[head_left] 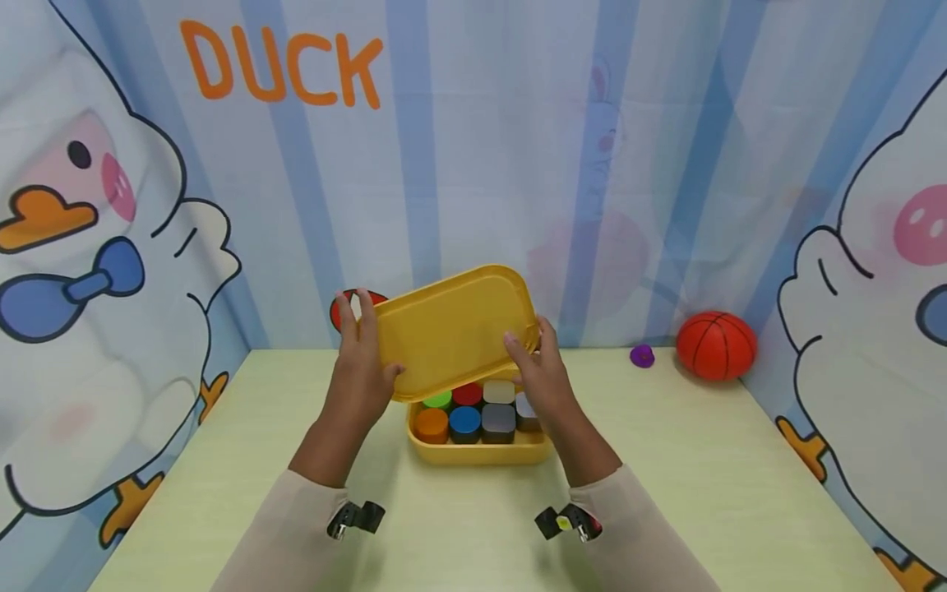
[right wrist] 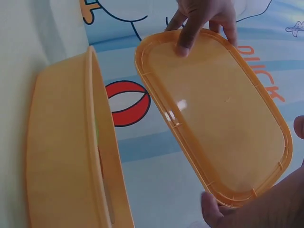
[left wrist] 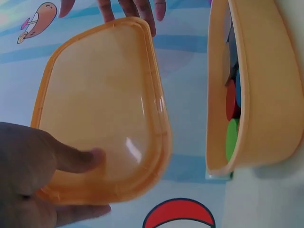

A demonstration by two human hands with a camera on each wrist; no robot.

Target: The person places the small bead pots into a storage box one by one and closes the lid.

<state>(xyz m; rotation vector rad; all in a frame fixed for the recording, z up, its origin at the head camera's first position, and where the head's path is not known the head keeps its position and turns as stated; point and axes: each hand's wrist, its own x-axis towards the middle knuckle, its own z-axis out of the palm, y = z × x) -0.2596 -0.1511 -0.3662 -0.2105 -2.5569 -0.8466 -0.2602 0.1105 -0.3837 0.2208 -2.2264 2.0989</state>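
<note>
A yellow plastic lid (head_left: 455, 333) is held up tilted, its left end lower than its right, over a yellow box (head_left: 481, 455). My left hand (head_left: 360, 370) grips the lid's left end, thumb on the near face and fingers behind. At the opposite end my right hand (head_left: 545, 374) pinches the lower corner between thumb and fingers. Inside the box stand several short coloured blocks, among them an orange round one (head_left: 431, 426), a blue round one (head_left: 465, 424) and a grey one (head_left: 499, 423). The lid hides the box's back left part. In the right wrist view, the lid's rimmed face (right wrist: 213, 109) shows.
The pale table (head_left: 666, 477) runs back to a striped curtain (head_left: 488, 164) with printed ducks. At the back right sit a red ball (head_left: 716, 345) with black lines and a small purple object (head_left: 642, 356).
</note>
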